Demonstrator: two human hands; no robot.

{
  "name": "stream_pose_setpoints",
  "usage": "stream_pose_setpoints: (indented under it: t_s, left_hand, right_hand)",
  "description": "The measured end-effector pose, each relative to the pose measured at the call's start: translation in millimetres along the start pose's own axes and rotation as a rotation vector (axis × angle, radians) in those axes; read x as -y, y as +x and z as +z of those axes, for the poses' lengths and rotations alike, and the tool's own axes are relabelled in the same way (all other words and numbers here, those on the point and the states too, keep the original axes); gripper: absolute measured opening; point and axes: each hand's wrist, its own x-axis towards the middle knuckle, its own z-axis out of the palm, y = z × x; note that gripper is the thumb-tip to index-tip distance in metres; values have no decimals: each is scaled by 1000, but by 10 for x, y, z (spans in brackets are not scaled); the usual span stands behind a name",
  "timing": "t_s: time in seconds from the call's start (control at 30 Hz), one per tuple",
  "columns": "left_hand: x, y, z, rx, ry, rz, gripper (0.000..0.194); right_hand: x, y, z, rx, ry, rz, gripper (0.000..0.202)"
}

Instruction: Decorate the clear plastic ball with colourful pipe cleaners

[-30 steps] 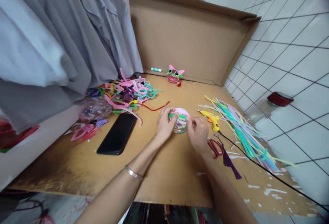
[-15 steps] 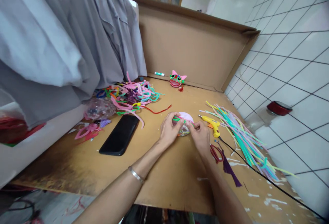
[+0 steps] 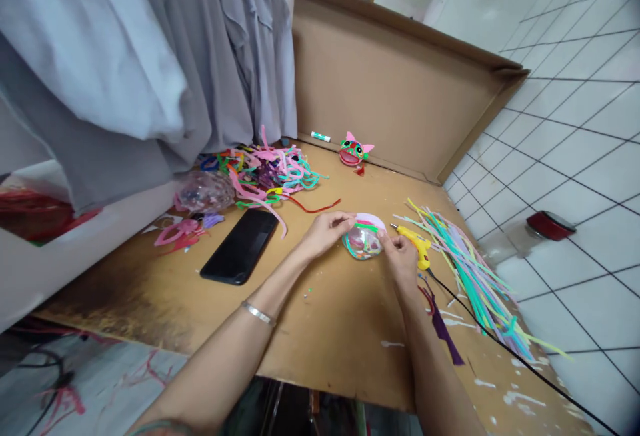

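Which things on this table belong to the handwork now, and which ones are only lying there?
Probably in the work:
- clear round piece, between the left hand and right hand
- yellow glue gun, close by
- straight coloured strips, perhaps material

Probably just lying there:
- black phone
- white-and-green tube

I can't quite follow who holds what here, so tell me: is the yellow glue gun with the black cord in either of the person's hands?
No, the yellow glue gun lies on the brown tabletop.
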Motion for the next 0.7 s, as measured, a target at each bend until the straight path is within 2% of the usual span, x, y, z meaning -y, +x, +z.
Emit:
stream_pose_setpoints:
  t_s: [0.1, 0.33, 0.6, 0.7]
  left_hand:
    - [11, 8, -4, -52, 43, -2, 30]
    - [60, 49, 35, -135, -47, -81, 9]
    - [42, 28, 24, -123, 155, 34, 7]
    - [66, 33, 18, -129, 178, 32, 10]
  right_hand:
    - [-7, -3, 8, 1, -9, 5, 47]
    - [-8, -6, 24, -18, 9, -7, 46]
    - [-1, -30, 32, -23, 18, -25, 45]
    - [12, -47, 34, -22, 15, -33, 45]
